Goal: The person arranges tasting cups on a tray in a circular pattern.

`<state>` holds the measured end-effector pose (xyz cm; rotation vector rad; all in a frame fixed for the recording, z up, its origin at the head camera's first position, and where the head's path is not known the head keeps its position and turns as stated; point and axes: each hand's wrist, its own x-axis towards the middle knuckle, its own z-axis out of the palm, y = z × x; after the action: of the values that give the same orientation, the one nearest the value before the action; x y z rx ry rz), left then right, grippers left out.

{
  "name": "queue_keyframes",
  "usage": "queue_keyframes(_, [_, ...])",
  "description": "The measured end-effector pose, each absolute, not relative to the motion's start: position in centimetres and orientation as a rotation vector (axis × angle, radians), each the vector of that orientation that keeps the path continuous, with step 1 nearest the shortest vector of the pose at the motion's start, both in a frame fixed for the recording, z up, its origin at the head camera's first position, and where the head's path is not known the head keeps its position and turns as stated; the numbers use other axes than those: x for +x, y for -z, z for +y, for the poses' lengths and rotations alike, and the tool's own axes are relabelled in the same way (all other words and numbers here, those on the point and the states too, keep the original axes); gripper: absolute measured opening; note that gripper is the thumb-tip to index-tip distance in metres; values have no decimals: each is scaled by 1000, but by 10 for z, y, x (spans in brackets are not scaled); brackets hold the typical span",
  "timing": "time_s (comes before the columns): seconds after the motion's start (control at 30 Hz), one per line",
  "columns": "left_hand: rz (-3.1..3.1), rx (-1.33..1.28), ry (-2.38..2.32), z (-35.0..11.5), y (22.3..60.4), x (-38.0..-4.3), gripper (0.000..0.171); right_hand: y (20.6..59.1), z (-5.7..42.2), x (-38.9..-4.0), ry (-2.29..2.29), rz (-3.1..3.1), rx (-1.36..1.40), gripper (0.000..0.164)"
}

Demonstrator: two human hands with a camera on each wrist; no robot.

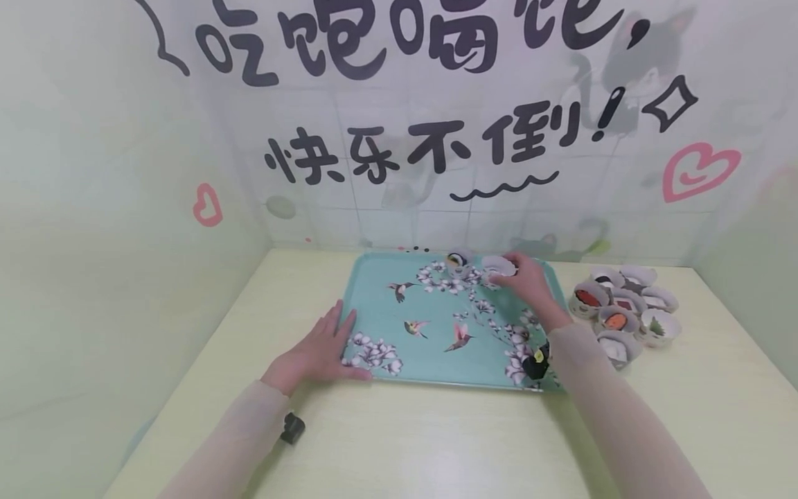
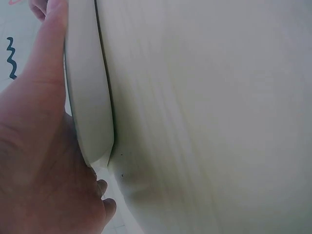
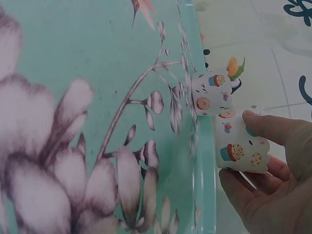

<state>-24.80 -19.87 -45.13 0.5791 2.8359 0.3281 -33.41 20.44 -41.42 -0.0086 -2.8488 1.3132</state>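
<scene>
The right hand (image 1: pixel 528 283) pinched a white paper cup with a scalloped rim and cupcake prints (image 3: pixel 241 148) between thumb and fingers, over the far right part of a turquoise rectangular tray printed with pale blossoms and hummingbirds (image 1: pixel 377 305). Whether that cup's base touched the tray could not be told. Just to the left of the right hand, near the tray's far edge, stood a second printed paper cup with a dark and orange piece showing above its rim (image 1: pixel 460 265).

The left hand (image 1: pixel 316 350) lay with its fingers extended and spread, gripping nothing, against the tray's near left corner, its thumb along the near edge. To the right of the right hand, a cluster of paper cups with red, orange, white and green contents (image 1: pixel 617 324) sat close together on the pale yellow tabletop (image 1: pixel 436 443). Beyond both hands hung a white wall covering with dark lettering and pink hearts (image 1: pixel 411 229).
</scene>
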Motion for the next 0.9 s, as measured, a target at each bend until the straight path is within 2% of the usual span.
queue_keyframes(0.37, [2830, 573, -328, -197, 447, -246, 130, 426, 198, -344, -1318, -2885, -38, 56])
queue_keyframes(0.9, [2821, 562, -324, -198, 450, -248, 131, 429, 187, -351, -1373, -2933, -156, 63])
